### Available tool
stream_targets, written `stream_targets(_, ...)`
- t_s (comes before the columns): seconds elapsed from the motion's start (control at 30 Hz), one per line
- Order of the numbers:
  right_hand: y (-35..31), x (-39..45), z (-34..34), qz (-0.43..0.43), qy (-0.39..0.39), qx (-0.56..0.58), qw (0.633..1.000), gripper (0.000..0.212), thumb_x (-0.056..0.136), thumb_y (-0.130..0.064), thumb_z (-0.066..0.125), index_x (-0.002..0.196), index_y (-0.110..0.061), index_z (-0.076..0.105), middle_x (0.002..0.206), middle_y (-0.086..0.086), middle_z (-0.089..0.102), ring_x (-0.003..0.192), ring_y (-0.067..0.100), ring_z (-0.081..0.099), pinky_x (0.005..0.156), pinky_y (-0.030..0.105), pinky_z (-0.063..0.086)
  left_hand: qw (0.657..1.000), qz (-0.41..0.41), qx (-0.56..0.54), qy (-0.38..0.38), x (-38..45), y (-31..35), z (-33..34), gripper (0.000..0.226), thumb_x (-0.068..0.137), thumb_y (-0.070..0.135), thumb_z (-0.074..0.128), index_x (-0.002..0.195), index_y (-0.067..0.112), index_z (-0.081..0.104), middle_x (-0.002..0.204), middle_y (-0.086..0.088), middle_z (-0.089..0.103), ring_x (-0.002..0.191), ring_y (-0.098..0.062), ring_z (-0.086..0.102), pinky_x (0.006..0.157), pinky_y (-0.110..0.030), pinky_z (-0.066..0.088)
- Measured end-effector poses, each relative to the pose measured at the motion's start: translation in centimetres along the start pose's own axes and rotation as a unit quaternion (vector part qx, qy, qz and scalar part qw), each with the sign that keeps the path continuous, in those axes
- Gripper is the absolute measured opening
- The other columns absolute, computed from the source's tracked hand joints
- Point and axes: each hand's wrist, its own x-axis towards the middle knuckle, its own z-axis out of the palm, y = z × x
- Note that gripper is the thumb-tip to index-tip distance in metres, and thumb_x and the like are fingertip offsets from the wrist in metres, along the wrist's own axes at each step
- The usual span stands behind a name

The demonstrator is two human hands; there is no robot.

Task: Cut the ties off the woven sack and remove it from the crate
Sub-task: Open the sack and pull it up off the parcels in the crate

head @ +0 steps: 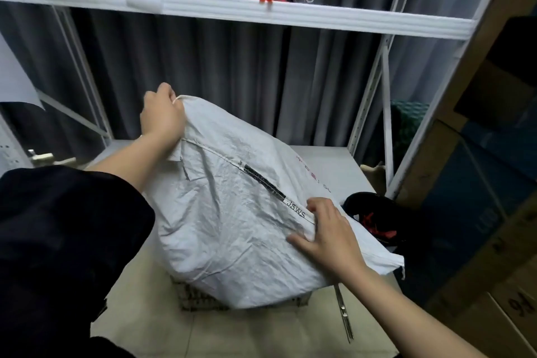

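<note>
A crumpled white woven sack (232, 212) with a stitched seam and a black printed strip bulges up in the middle of the view. My left hand (162, 116) grips its upper left corner and holds it raised. My right hand (325, 232) grips the seam fold at the sack's lower right edge. Under the sack's lower edge a strip of the crate (200, 298) shows; the sack hides most of it. No ties or cutting tool are plainly visible.
A white metal rack surrounds the sack, with its upper shelf (261, 13) carrying red and green items. A black object with red marks (374, 221) lies right of the sack. Cardboard boxes (479, 212) stack at the right. A metal strip (344, 311) lies below my right wrist.
</note>
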Motion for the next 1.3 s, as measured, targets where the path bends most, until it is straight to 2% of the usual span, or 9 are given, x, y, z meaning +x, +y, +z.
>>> stream_targets(0.13, -0.5, 2.1, 0.8, 0.021, 0.041, 0.045, 0.998, 0.018, 0.088, -0.035, 0.06, 0.085, -0.024, 0.046, 0.091, -0.009, 0.046, 0.093, 0.018, 0.051, 0.066, 0.03, 0.034, 0.994, 0.031, 0.092, -0.058, -0.2, -1.6, -0.2, 0.023, 0.094, 0.027, 0.044, 0.11, 0.011, 0.047, 0.124, -0.019, 0.043, 0.098, -0.043, 0.054, 0.082, -0.043, 0.041)
stream_targets(0.27, -1.5, 6.4, -0.7, 0.051, 0.105, 0.149, 0.982, 0.02, 0.09, -0.027, 0.058, 0.078, -0.024, 0.043, 0.084, -0.007, 0.045, 0.082, 0.019, 0.049, 0.065, 0.03, 0.03, 0.954, 0.107, 0.199, -0.196, -1.6, -2.6, -0.1, 0.074, 0.085, 0.054, 0.053, 0.146, 0.026, 0.02, 0.146, -0.011, 0.029, 0.119, -0.04, 0.048, 0.095, -0.048, 0.041)
stream_targets(0.57, -4.7, 15.0, -9.3, 0.004, 0.192, 0.049, 0.98, 0.019, 0.088, -0.03, 0.053, 0.079, -0.016, 0.045, 0.077, -0.003, 0.053, 0.079, 0.023, 0.048, 0.06, 0.032, 0.03, 0.915, 0.205, 0.291, -0.188, -2.5, -2.4, 1.1, 0.085, 0.082, 0.061, 0.052, 0.15, 0.029, 0.012, 0.159, -0.004, 0.007, 0.147, -0.022, 0.004, 0.118, -0.049, 0.001)
stream_targets(0.7, -5.7, 15.2, -11.0, 0.028, 0.227, 0.174, 0.958, 0.018, 0.083, -0.023, 0.055, 0.071, -0.019, 0.042, 0.063, -0.006, 0.046, 0.066, 0.014, 0.044, 0.057, 0.034, 0.033, 0.923, 0.215, 0.258, -0.189, -2.6, -0.8, 1.7, 0.099, 0.076, 0.059, 0.061, 0.151, 0.02, 0.009, 0.159, -0.004, 0.012, 0.146, -0.02, 0.011, 0.118, -0.048, 0.003)
stream_targets(0.87, -6.5, 15.2, -12.5, 0.048, 0.296, 0.32, 0.899, 0.018, 0.08, -0.022, 0.055, 0.071, -0.015, 0.041, 0.062, -0.01, 0.04, 0.059, 0.008, 0.035, 0.058, 0.032, 0.034, 0.946, 0.212, 0.234, -0.071, -2.6, 0.7, 1.1, 0.045, 0.083, 0.034, 0.058, 0.121, 0.014, 0.045, 0.126, -0.009, 0.053, 0.114, -0.032, 0.053, 0.086, -0.041, 0.041)
stream_targets(1.03, -4.4, 15.7, -15.2, -0.032, 0.094, 0.075, 0.992, 0.039, 0.075, -0.041, 0.07, 0.085, -0.021, 0.039, 0.072, -0.009, 0.049, 0.062, 0.012, 0.044, 0.059, 0.034, 0.036, 0.939, 0.219, 0.262, -0.025, -0.1, 1.4, -0.7, 0.016, 0.084, 0.007, 0.044, 0.099, 0.013, 0.044, 0.096, -0.013, 0.063, 0.082, -0.038, 0.06, 0.058, -0.034, 0.032)
stream_targets(1.17, -2.0, 15.4, -15.1, -0.008, -0.186, -0.112, 0.976, 0.052, 0.066, -0.047, 0.078, 0.105, -0.027, 0.049, 0.095, -0.002, 0.061, 0.09, 0.021, 0.06, 0.076, 0.035, 0.049, 0.963, 0.211, 0.165, 0.012, 0.8, 2.7, -0.4, 0.016, 0.081, 0.004, 0.041, 0.095, 0.012, 0.041, 0.091, -0.014, 0.059, 0.078, -0.039, 0.056, 0.057, -0.037, 0.031)
stream_targets(1.23, -1.8, 15.9, -14.7, 0.008, -0.162, -0.177, 0.971, 0.02, 0.077, -0.044, 0.068, 0.08, -0.029, 0.056, 0.094, 0.004, 0.064, 0.094, 0.028, 0.062, 0.071, 0.034, 0.048, 0.963, 0.207, 0.17, -0.017, 1.3, 3.3, -0.2, 0.016, 0.082, 0.003, 0.04, 0.096, 0.011, 0.042, 0.095, -0.017, 0.06, 0.082, -0.041, 0.057, 0.059, -0.038, 0.033)
stream_targets(1.3, -2.6, 16.8, -14.9, 0.015, -0.037, -0.235, 0.971, 0.022, 0.088, -0.041, 0.056, 0.081, -0.022, 0.061, 0.1, 0.011, 0.065, 0.095, 0.034, 0.062, 0.066, 0.032, 0.041, 0.962, 0.178, 0.202, -0.04, 2.1, 3.9, -0.8, 0.017, 0.083, 0.004, 0.042, 0.099, 0.01, 0.047, 0.101, -0.02, 0.061, 0.09, -0.042, 0.058, 0.064, -0.037, 0.035)
